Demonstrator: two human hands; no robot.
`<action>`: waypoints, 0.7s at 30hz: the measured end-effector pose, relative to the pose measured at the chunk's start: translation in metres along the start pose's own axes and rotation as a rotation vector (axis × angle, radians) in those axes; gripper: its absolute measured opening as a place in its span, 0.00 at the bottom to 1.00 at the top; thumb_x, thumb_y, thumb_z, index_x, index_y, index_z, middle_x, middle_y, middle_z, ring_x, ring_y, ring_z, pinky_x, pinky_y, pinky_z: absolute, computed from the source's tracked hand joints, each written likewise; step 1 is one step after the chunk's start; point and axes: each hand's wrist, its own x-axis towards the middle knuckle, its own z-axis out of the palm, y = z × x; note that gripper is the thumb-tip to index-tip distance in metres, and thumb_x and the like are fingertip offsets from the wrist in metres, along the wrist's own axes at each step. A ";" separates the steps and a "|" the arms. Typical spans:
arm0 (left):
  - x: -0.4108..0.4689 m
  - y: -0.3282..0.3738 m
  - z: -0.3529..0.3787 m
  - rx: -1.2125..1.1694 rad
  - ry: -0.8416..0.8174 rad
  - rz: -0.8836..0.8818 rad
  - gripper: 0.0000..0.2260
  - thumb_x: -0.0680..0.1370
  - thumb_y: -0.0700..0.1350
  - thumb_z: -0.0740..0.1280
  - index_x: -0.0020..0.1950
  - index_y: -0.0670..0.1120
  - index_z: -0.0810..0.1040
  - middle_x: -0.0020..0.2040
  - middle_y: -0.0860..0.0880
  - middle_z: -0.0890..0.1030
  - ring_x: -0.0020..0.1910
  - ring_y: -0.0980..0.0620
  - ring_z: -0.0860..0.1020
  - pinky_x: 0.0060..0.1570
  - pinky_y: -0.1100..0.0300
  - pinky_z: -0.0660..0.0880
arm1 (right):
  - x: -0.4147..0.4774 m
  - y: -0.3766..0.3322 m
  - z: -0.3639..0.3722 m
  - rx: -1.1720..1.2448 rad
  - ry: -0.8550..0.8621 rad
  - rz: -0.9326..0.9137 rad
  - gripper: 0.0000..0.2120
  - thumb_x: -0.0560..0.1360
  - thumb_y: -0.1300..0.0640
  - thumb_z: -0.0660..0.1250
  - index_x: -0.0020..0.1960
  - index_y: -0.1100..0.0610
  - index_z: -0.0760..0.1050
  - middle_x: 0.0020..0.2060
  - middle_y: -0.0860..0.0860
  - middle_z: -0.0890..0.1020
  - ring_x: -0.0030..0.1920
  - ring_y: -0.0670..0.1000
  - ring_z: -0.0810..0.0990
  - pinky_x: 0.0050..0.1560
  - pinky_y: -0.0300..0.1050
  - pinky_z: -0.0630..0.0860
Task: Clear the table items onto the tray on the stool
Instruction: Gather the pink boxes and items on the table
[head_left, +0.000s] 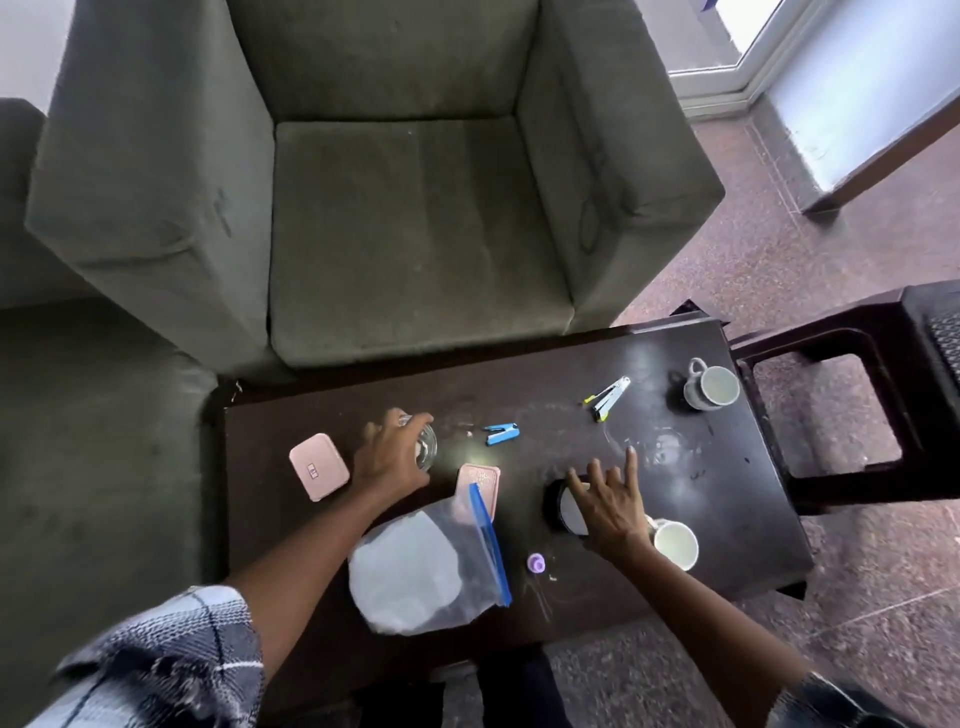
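Head view: my left grip (390, 457) curls round a glass (427, 448) mid-frame on the desk (727, 493); my right grip (610, 512), fingers spread straight, lies over a black round container (557, 506) right of centre.

Left hand (392, 460) is gripping clear glass (427, 448) on dark table (675, 467); right hand (613, 512) is spreading straight fingers over black round object (557, 506), white mug (675, 544) sitting just beside.

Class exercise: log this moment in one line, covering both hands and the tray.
left hand: grips glass on table | right hand: fingers spread over black round object | tray: not in view
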 end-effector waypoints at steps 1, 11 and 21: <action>0.005 0.001 0.002 0.002 -0.008 -0.007 0.34 0.66 0.43 0.72 0.69 0.57 0.66 0.67 0.50 0.64 0.62 0.41 0.67 0.55 0.51 0.73 | 0.004 0.002 0.009 0.021 0.058 -0.013 0.43 0.45 0.46 0.80 0.60 0.55 0.76 0.49 0.59 0.79 0.44 0.62 0.79 0.69 0.64 0.28; 0.046 0.018 0.004 0.025 -0.021 -0.014 0.33 0.67 0.43 0.72 0.69 0.58 0.64 0.68 0.51 0.63 0.64 0.43 0.65 0.55 0.51 0.74 | 0.028 0.011 -0.048 0.344 0.161 0.050 0.43 0.57 0.35 0.70 0.65 0.56 0.68 0.53 0.56 0.77 0.54 0.61 0.77 0.69 0.65 0.52; 0.086 0.041 0.002 0.068 -0.047 0.023 0.32 0.70 0.42 0.71 0.69 0.58 0.63 0.68 0.49 0.61 0.65 0.42 0.63 0.55 0.50 0.72 | 0.133 -0.013 -0.111 0.434 0.152 0.057 0.47 0.61 0.36 0.70 0.72 0.57 0.58 0.64 0.58 0.71 0.65 0.59 0.71 0.71 0.65 0.49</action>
